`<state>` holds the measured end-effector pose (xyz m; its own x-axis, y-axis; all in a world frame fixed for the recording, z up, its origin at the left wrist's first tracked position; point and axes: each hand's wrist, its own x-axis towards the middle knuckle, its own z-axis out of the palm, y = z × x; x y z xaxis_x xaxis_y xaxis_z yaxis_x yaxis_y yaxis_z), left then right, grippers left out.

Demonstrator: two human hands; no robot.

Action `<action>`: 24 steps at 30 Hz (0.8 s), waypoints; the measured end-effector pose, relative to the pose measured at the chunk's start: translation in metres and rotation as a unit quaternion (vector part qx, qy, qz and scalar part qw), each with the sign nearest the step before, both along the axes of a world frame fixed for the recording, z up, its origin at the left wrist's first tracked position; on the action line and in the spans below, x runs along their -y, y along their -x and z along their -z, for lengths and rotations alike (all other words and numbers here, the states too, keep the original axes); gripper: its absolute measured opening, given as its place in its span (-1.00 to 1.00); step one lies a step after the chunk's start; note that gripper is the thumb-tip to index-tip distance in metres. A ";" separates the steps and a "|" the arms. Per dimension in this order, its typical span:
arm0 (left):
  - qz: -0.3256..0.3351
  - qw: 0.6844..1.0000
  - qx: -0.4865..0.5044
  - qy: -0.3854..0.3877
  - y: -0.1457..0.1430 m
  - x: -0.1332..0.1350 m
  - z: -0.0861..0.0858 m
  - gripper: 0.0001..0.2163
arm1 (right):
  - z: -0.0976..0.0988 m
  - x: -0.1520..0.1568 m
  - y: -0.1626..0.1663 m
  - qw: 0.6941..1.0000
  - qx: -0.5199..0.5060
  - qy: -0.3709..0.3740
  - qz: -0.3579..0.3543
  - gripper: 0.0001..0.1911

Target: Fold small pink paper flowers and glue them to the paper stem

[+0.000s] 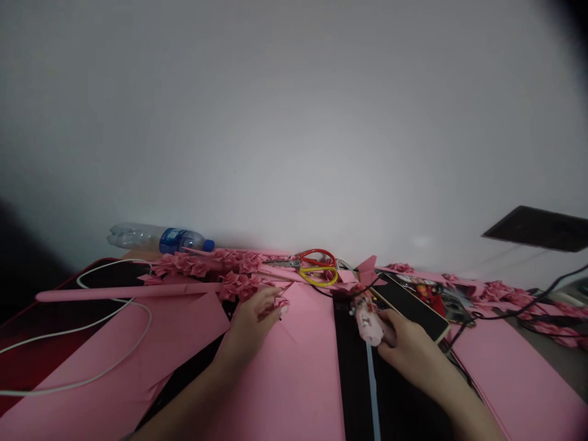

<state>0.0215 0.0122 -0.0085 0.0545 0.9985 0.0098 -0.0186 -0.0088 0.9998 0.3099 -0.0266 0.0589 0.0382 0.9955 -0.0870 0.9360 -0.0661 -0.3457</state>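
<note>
The large flat pink paper sheet (298, 380) runs down the middle of the worktop, and places here are given from it. A long rolled pink paper tube (128, 292) lies to its left, and could roll if the loose white cable (68, 386) nearby were tugged. The clear plastic bottle with blue label and cap (172, 239) lies on its side beyond its far left, and a knock might send it into the bunched pink folded-paper flowers (241, 285) in front and crush them.

To the sheet's right, a flat device with a black screen and pale edge (413, 306) sits just beside the right hand (407, 340), so a careless sweep could shove it. That hand is closed round a pale pink gun-shaped tool (369, 327), beside the sheet's right edge; if its nose runs hot, a drooping wrist could mark the paper. At the sheet's far end lie metal scissors with red and yellow handles (316, 267), easily snagged by a reaching sleeve.

Over the sheet's upper left, the left hand (252, 318) pinches a small pink paper piece (283, 302); its shape is too blurred to judge, but too firm a squeeze could crumple it.
</note>
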 end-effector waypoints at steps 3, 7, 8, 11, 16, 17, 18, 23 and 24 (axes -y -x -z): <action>0.013 0.998 -0.047 -0.027 0.001 0.000 0.002 -0.83 | -0.007 0.001 0.001 0.999 -0.022 -0.028 0.002 -0.60; 0.012 0.994 -0.103 -0.043 0.002 0.002 0.000 -0.83 | -0.012 0.005 -0.001 0.997 -0.064 -0.037 -0.007 -0.78; 0.008 0.993 -0.109 -0.043 0.002 0.002 -0.001 -0.83 | -0.013 0.006 -0.002 0.997 -0.075 -0.034 -0.011 -0.83; 0.004 0.991 -0.126 -0.045 0.002 0.003 -0.003 -0.83 | -0.014 0.011 -0.007 0.992 -0.119 -0.009 -0.027 -0.87; 0.005 0.988 -0.144 -0.048 0.001 0.004 -0.003 -0.81 | -0.020 0.018 -0.002 0.970 -0.229 0.073 -0.038 -0.88; 0.006 0.989 -0.142 -0.048 0.001 0.004 -0.003 -0.82 | -0.021 0.018 0.001 0.967 -0.244 0.067 -0.043 -0.90; 0.011 0.989 -0.139 -0.048 0.001 0.004 -0.003 -0.84 | -0.020 0.018 0.004 0.965 -0.254 0.050 -0.046 -0.92; 0.053 0.986 -0.151 -0.039 -0.001 0.008 -0.011 -0.94 | -0.002 0.012 0.020 0.949 -0.313 0.022 -0.040 -0.88; 0.063 0.984 -0.160 -0.036 -0.001 0.009 -0.013 -0.94 | 0.005 0.011 0.022 0.944 -0.327 0.022 -0.038 -0.87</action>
<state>0.0227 0.0030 0.0041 0.1899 0.9809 0.0432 0.2909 -0.0982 0.9517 0.2880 -0.0377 0.0544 -0.1090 0.9881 -0.1086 0.5260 -0.0354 -0.8497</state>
